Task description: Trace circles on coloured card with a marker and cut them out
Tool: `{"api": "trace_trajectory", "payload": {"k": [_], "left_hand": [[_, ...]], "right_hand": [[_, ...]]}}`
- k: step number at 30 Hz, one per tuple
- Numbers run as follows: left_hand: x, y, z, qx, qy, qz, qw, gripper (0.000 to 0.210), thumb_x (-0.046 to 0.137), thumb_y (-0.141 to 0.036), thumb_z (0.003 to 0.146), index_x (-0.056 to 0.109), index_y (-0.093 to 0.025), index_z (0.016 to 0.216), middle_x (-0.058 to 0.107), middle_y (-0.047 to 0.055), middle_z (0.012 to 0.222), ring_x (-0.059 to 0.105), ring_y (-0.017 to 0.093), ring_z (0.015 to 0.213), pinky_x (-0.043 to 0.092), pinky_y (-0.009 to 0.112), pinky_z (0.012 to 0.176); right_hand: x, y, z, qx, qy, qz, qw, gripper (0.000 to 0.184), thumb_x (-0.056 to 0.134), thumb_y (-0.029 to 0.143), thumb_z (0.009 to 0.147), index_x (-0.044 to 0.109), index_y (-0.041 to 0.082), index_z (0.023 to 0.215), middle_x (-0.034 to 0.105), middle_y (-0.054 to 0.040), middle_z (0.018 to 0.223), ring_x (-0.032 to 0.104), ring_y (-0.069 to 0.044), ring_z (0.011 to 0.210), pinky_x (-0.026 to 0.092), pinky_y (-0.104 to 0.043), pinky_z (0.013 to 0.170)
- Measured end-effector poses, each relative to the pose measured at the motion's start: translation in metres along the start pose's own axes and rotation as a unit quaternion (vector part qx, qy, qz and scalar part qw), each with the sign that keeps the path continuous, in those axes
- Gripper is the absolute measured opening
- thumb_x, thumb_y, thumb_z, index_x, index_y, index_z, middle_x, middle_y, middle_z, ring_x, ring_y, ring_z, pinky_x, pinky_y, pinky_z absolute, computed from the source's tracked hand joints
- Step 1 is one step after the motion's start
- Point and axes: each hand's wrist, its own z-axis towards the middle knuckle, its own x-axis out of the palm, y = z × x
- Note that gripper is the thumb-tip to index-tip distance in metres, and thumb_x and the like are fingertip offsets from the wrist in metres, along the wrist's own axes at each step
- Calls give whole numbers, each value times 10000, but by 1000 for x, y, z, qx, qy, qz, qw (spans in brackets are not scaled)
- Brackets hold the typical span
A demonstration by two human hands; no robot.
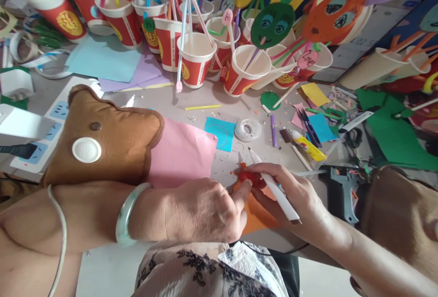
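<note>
"Where are the hands?"

"Low over a cluttered tabletop (205, 97), almost meeting. The left hand (212, 205), with a pale green bangle (127, 215) at its wrist, has curled fingers, and its index fingertip rests on a small red piece (243, 176). Its thumb is hidden, so I can't tell whether it pinches."

"And the right?"

"The right hand (304, 201) grips a white marker (278, 196) slantwise, while its fingertips also touch the red piece."

"So where exactly does that piece lie?"

"Between the two hands, at the upper edge of an orange sheet (262, 219). Just beyond are a blue square (219, 133) and a roll of clear tape (257, 130)."

"How would it feel?"

"Very light, I'd judge, thin and easily creased (it looks like paper, though fingers cover much of it). I'd take it lightly by the rim, between fingertip and thumb, since a hard squeeze could buckle it."

"The marker?"

"Probably light too, but stiff and rather smooth; the middle of the barrel seems the surest hold."
</note>
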Motion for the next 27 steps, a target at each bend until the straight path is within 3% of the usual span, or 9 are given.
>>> {"api": "trace_trajectory", "payload": {"k": [4, 9, 12, 19, 23, 27], "left_hand": [[0, 1, 0, 0, -8, 11, 1000, 109, 528, -80, 760, 566, -177, 794, 731, 151, 959, 426, 102, 398, 192, 300, 307], [2, -1, -2, 7, -22, 24, 999, 67, 526, -111, 792, 572, -159, 799, 722, 247, 1168, 452, 90, 420, 232, 287, 332], [2, -1, -2, 7, -18, 31, 999, 77, 527, -110, 808, 592, -151, 806, 713, 252, 1227, 471, 88, 443, 254, 281, 351], [-1, 1, -3, 10, -26, 42, 999, 128, 512, -82, 829, 624, -141, 811, 723, 237, 1221, 472, 85, 451, 241, 278, 365], [-1, 2, -2, 8, -25, 33, 999, 114, 505, -109, 854, 610, -144, 827, 710, 261, 1237, 482, 93, 434, 246, 283, 353], [-1, 2, -1, 3, -21, 32, 999, 141, 507, -134, 900, 626, -139, 975, 711, 237, 1252, 559, 105, 484, 302, 253, 372]], "right_hand": [[4, -7, -2, -17, -6, -18, 1000, 447, 594, 146, 886, 538, 259, 1315, 766, -97, 1136, 767, -240, 977, 629, -349, 831], [1, -8, -3, -17, -6, -23, 1000, 462, 628, 179, 867, 540, 264, 1312, 777, -91, 1100, 775, -241, 922, 631, -346, 807], [1, -8, -4, -14, -5, -28, 1000, 464, 649, 210, 876, 527, 275, 1318, 771, -94, 1106, 774, -255, 921, 636, -363, 796], [4, -9, -10, 32, -8, -30, 999, 465, 671, 260, 884, 526, 290, 1325, 759, -89, 1107, 765, -269, 918, 637, -397, 801], [3, -13, -11, 14, -2, -29, 999, 507, 708, 245, 858, 525, 284, 1330, 765, -89, 1124, 771, -264, 915, 642, -368, 759], [2, -13, -9, 11, -7, -34, 999, 484, 701, 229, 865, 529, 289, 1313, 768, -80, 1117, 774, -252, 894, 647, -361, 741]]}}
